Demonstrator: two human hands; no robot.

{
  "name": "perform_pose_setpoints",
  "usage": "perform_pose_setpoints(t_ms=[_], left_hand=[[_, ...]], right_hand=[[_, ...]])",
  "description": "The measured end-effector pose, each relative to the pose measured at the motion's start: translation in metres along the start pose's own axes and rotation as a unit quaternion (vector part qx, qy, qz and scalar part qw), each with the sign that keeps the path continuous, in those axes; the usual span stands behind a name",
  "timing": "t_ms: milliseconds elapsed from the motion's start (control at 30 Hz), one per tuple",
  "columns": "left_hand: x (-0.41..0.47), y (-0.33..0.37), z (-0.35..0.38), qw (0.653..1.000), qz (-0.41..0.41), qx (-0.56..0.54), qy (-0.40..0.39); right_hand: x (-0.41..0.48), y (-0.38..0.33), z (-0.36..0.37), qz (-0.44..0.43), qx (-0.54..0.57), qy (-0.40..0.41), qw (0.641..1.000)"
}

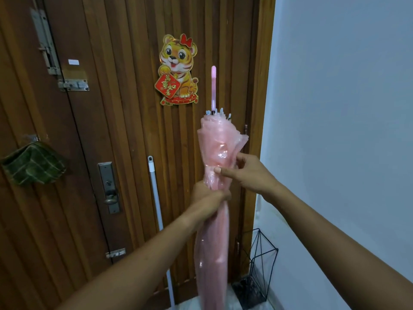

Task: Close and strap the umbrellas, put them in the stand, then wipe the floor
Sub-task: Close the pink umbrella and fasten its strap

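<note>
Thumb and fingertips [218,170] of the right hand [248,173] pinch a loose fold of a pink see-through umbrella [214,238]. Just below, the left hand [211,195] is clenched round its gathered cover, holding it upright in front of a wooden door [125,130]. The umbrella is closed and bunched, but its upper folds flare out and no fastened strap shows, so strapping looks to be the step in hand. Still to do, it seems: setting it in the black wire stand [263,265] in the corner between door and wall, then wiping the floor, perhaps with the white pole [156,198] leaning on the door.
</note>
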State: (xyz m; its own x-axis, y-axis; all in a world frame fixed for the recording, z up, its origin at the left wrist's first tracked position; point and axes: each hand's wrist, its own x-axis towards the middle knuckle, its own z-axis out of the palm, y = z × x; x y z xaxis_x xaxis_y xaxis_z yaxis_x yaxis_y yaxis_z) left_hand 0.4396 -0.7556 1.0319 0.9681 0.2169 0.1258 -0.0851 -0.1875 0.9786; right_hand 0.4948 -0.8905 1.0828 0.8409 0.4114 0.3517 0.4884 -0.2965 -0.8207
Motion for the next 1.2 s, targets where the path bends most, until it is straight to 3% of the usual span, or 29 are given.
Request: perform_pose_setpoints(t_ms=[100, 167, 267, 367, 467, 567, 633, 733, 867, 1000, 1100, 1200], left_hand=[[0.008, -0.001, -0.018, 0.999, 0.004, -0.035, 0.019], [0.008, 0.001, -0.028, 0.993, 0.004, -0.117, -0.023], [0.002, 0.001, -0.030, 0.947, -0.023, -0.281, -0.152], [-0.005, 0.001, -0.028, 0.871, -0.069, -0.366, -0.319], [-0.001, 0.008, -0.023, 0.800, -0.061, -0.361, -0.475], [0.005, 0.016, -0.019, 0.793, -0.050, -0.305, -0.525], [0.011, 0.015, -0.027, 0.836, -0.062, -0.241, -0.489], [0.012, 0.008, -0.037, 0.937, -0.017, -0.081, -0.338], [0.001, 0.001, -0.013, 0.983, 0.072, 0.023, -0.166], [0.003, -0.002, -0.004, 0.997, 0.055, -0.005, -0.045], [0.007, 0.002, -0.015, 0.995, 0.013, -0.074, -0.064], [0.004, 0.008, -0.028, 0.974, -0.007, -0.182, -0.135]], right_hand=[[-0.005, 0.002, -0.015, 0.024, -0.006, 0.001, 1.000], [-0.012, 0.003, -0.023, 0.029, 0.011, -0.014, 0.999], [-0.020, 0.010, -0.027, 0.009, 0.052, -0.029, 0.998], [-0.025, 0.017, -0.025, 0.038, 0.130, -0.083, 0.987], [-0.026, 0.017, -0.024, 0.063, 0.191, -0.173, 0.964], [-0.022, 0.015, -0.027, 0.070, 0.251, -0.189, 0.947], [-0.022, 0.011, -0.029, 0.052, 0.233, -0.164, 0.957], [-0.023, 0.007, -0.026, 0.018, 0.142, -0.084, 0.986], [-0.020, 0.004, -0.007, -0.015, 0.051, 0.003, 0.999], [-0.014, -0.008, 0.001, -0.052, -0.093, 0.031, 0.994], [-0.013, -0.013, -0.009, -0.034, -0.051, -0.020, 0.998], [-0.016, -0.014, -0.021, -0.054, 0.021, -0.053, 0.997]])
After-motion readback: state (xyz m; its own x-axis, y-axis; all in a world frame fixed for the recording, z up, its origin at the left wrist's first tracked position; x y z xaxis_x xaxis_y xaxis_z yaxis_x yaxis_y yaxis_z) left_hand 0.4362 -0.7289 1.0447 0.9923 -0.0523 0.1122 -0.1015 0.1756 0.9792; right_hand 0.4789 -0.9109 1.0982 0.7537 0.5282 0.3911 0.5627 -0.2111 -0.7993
